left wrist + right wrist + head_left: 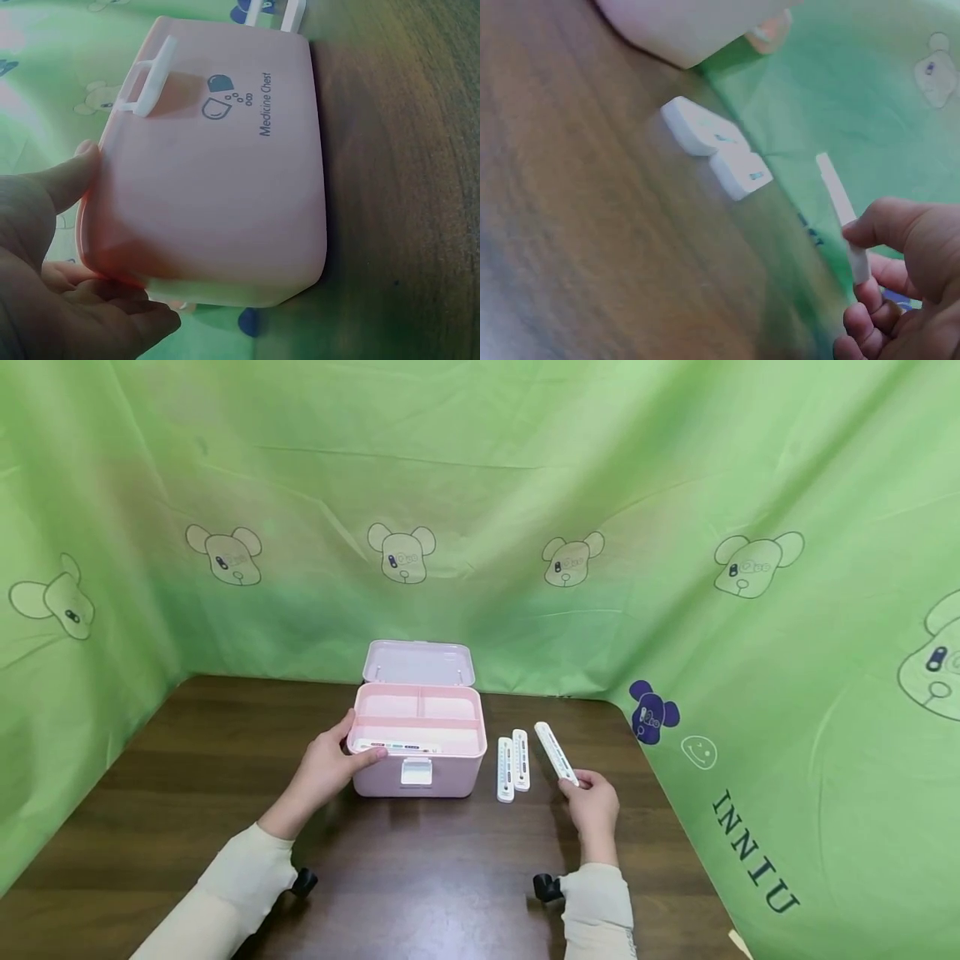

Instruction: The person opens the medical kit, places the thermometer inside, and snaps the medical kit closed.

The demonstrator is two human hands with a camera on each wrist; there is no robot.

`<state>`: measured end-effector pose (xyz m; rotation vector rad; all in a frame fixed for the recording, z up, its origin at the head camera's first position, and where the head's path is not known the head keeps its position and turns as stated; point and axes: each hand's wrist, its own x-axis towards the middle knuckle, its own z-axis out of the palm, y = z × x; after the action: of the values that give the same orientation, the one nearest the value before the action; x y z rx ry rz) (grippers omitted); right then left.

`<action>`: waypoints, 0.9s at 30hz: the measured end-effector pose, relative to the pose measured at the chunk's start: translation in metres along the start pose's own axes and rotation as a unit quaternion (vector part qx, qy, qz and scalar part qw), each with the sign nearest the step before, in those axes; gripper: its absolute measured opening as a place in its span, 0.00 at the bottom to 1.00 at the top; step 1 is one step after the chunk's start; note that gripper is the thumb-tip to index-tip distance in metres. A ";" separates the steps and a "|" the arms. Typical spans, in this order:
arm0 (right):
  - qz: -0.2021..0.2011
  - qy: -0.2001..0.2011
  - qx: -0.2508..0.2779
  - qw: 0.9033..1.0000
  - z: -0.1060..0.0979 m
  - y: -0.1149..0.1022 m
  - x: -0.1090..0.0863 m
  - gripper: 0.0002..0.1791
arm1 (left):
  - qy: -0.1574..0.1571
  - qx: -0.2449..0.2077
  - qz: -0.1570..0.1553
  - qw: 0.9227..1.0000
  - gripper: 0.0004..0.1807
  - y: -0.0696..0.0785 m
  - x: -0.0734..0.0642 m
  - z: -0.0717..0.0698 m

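Note:
A pink medicine chest [416, 775] stands on the table with its lid [419, 663] raised. My left hand [327, 768] holds its front left corner, thumb over the front rim and fingers along the side. Inside the front compartment lies a white strip with coloured marks [401, 747], probably a thermometer. Between thumb and fingers, my right hand [592, 806] pinches the lower end of a flat white thermometer [553, 747], tilted with its far end to the left. Two similar thermometers [506, 770] [521, 760] lie side by side just right of the chest.
The brown wooden table [420, 877] reaches back to a green curtain [480, 460] with bear prints, which also stands along both sides. Two smaller compartments [386, 702] sit at the back of the chest's tray. A white latch [416, 771] sticks out at its front.

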<state>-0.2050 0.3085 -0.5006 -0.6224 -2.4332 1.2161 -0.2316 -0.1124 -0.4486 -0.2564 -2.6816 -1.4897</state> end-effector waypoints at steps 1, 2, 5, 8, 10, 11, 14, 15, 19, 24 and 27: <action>-0.004 0.005 0.010 1.000 -0.001 -0.002 0.000 0.16 | 0.000 0.002 -0.001 1.000 0.61 0.000 0.000 -0.001; -0.009 0.009 0.014 1.000 -0.002 -0.004 0.001 0.16 | -0.001 0.004 -0.002 1.000 0.61 0.001 0.000 -0.001; -0.033 0.012 0.019 0.999 -0.007 -0.012 0.003 0.17 | -0.001 0.012 -0.006 1.000 0.61 0.002 0.000 -0.002; -0.062 0.004 0.023 0.998 -0.012 -0.023 0.006 0.19 | -0.002 0.021 -0.008 1.000 0.60 0.004 0.000 -0.002; -0.080 -0.004 0.031 0.996 -0.016 -0.033 0.007 0.19 | -0.001 0.025 -0.009 1.000 0.60 0.005 0.000 -0.002; -0.089 -0.006 0.033 0.995 -0.018 -0.037 0.008 0.20 | -0.001 0.027 -0.009 1.000 0.60 0.005 0.001 -0.002; -0.118 -0.009 0.039 0.992 -0.025 -0.052 0.009 0.20 | -0.001 0.033 -0.005 0.999 0.59 0.007 0.001 -0.002; -0.128 -0.009 0.040 0.991 -0.027 -0.057 0.010 0.20 | -0.001 0.034 -0.006 0.999 0.59 0.008 0.001 -0.002; -0.165 -0.020 0.036 0.985 -0.035 -0.074 0.009 0.20 | -0.004 0.039 -0.010 0.999 0.58 0.008 0.000 -0.003; -0.209 -0.052 0.034 0.976 -0.040 -0.091 0.007 0.20 | -0.003 0.044 -0.012 0.999 0.58 0.008 0.001 -0.004; -0.238 -0.069 0.028 0.968 -0.041 -0.098 0.006 0.21 | -0.006 0.045 -0.016 0.999 0.58 0.008 0.001 -0.004</action>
<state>-0.2123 0.2865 -0.3962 0.0717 -2.4471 1.1428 -0.2319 -0.1120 -0.4395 -0.2203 -2.7660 -1.3767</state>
